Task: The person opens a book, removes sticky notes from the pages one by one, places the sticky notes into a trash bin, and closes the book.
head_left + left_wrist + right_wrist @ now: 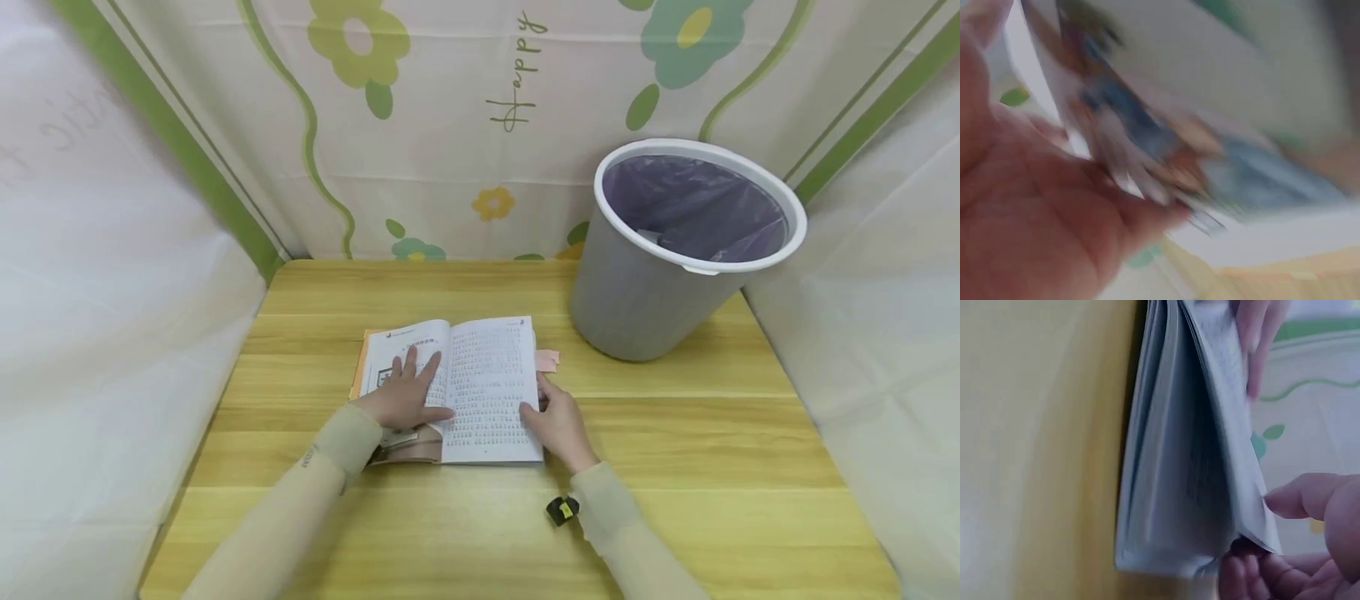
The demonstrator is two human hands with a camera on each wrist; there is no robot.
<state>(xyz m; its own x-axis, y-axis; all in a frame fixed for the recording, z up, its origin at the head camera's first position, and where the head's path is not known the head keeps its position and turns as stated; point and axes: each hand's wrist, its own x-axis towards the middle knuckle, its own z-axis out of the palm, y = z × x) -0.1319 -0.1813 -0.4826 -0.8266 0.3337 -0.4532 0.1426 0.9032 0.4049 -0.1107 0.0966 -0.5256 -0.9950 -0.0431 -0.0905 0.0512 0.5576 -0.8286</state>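
An open book (487, 433) of printed text lies on the wooden table, with an orange edge showing at its left. My left hand (401, 400) rests on the left page, fingers spread and straight. In the blurred left wrist view, its palm and thumb are beside a colour picture (1166, 137) on a page. At the book's right edge, my right hand (561, 423) pinches a group of pages (1235, 444) between thumb and fingers. Those pages are lifted off the ones below, as the right wrist view shows. Pink paper tabs (547, 360) stick out just above that hand.
A grey bin (637, 292) with a white rim and purple liner stands on the table (705, 467) at the back right. Flowered cloth (450, 142) hangs behind the table, and pale cloth hangs at both sides. A small black device (562, 510) is by my right wrist.
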